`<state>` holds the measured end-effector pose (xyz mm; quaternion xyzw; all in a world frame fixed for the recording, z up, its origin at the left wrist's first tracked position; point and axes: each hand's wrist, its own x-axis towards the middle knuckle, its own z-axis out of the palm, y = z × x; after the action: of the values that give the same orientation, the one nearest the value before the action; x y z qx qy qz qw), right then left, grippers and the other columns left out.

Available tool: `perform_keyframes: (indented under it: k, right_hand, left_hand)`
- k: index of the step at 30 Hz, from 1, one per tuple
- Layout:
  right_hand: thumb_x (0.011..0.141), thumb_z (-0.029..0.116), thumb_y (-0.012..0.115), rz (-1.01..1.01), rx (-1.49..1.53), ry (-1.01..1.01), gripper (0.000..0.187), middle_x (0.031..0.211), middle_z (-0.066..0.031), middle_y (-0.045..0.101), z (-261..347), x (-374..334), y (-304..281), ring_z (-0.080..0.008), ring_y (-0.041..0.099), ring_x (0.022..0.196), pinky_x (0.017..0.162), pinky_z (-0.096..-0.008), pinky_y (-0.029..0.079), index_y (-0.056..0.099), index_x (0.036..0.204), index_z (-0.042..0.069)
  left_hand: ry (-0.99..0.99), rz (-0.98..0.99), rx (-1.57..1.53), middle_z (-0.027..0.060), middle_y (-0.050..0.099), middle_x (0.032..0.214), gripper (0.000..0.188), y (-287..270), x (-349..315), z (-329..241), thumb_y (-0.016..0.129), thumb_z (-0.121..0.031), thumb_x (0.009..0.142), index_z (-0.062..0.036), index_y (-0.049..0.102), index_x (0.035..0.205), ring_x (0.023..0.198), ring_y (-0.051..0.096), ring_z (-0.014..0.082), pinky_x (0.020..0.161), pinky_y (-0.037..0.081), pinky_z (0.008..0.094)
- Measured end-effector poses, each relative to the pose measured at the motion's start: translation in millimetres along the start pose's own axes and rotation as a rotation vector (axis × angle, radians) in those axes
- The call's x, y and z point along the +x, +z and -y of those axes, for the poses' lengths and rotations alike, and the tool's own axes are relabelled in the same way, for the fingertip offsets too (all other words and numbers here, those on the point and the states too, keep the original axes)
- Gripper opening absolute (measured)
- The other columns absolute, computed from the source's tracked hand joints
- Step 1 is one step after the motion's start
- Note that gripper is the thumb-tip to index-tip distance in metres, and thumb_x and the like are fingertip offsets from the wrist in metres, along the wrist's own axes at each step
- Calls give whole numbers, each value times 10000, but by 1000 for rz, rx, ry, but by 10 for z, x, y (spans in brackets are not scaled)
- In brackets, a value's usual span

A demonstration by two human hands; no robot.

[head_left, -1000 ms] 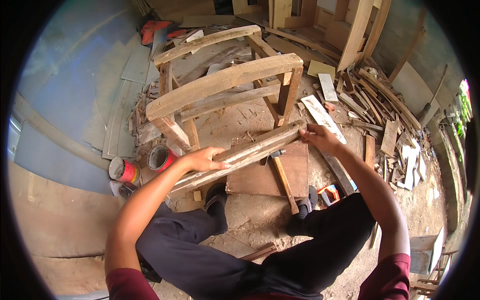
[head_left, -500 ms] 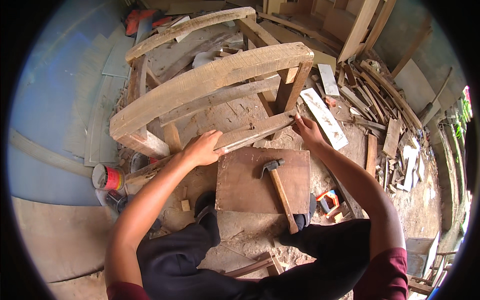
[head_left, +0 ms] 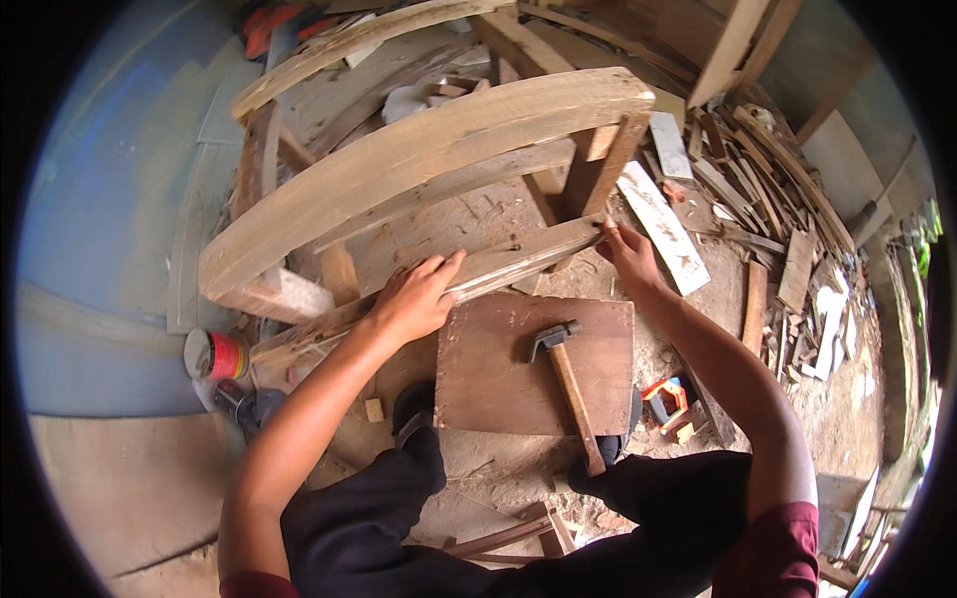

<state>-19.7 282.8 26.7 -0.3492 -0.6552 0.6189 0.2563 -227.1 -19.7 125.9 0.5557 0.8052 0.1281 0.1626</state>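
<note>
A long wooden plank (head_left: 543,244) runs crosswise in front of me, with a nail-like dark piece sticking up near its middle. My left hand (head_left: 411,299) is wrapped over its near edge, left of that piece. At its right end my right hand (head_left: 630,257) pinches it between thumb and fingers. The plank lies along the near side of a wooden frame (head_left: 429,149) with curved rails and square legs. Below the plank, a claw hammer (head_left: 571,394) rests on a flat brown board (head_left: 488,374) between my feet.
Scrap wood (head_left: 773,189) is heaped at the right, beside a white strip of board (head_left: 666,229). A handsaw with an orange handle (head_left: 666,404) lies right of the brown board. An open red-labelled can (head_left: 227,355) stands at the left near the blue wall (head_left: 100,199).
The curved frame looks larger and tipped closer to me, its near rail spreading wider. Both hands keep their holds on the plank. The whole view has shifted slightly.
</note>
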Motion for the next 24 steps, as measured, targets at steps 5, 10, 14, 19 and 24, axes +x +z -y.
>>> perform_keyframes:
  k: [5, 10, 14, 19, 24]
  right_hand:
    - [1005, 408, 584, 33, 224, 94, 548, 1196, -96, 628, 162, -122, 70, -157, 615, 1071, 942, -310, 518, 554, 1329, -34]
    - [1018, 386, 567, 64, 230, 75, 508, 1200, -77, 621, 90, -117, 139, -154, 606, 1089, 979, -309, 499, 537, 1337, -8]
    - [1007, 456, 556, 73, 213, 98, 596, 1317, -111, 566, 90, -110, 134, -188, 541, 1224, 1069, -373, 443, 498, 1380, -4]
    - [996, 536, 520, 52, 169, 104, 686, 1372, -142, 525, 106, -132, 169, -216, 502, 1280, 1103, -405, 411, 459, 1418, -2]
    - [995, 564, 496, 93, 108, 125, 673, 1305, -140, 559, 103, -111, 183, -211, 523, 1247, 1080, -374, 439, 527, 1328, -20]
  left_hand:
    - [26, -57, 73, 221, 571, 1209, 563, 42, -88, -89, 594, -261, 962, -57, 427, 1459, 1041, 608, 395, 925, 484, 474]
    - [103, -132, 209, 169, 555, 1262, 587, 334, -86, 151, 579, -254, 975, -54, 388, 1493, 1125, 590, 313, 956, 457, 483]
    - [141, -146, 207, 164, 550, 1286, 613, 292, -114, 193, 579, -308, 972, -62, 379, 1497, 1168, 571, 308, 982, 443, 499]
    - [209, -165, 275, 187, 555, 1299, 661, 319, -99, 269, 560, -397, 975, -56, 359, 1504, 1203, 561, 332, 1000, 432, 535]
    - [283, -382, 388, 146, 630, 1132, 672, 490, -114, 400, 603, -454, 936, -26, 452, 1432, 1009, 651, 289, 892, 511, 436]
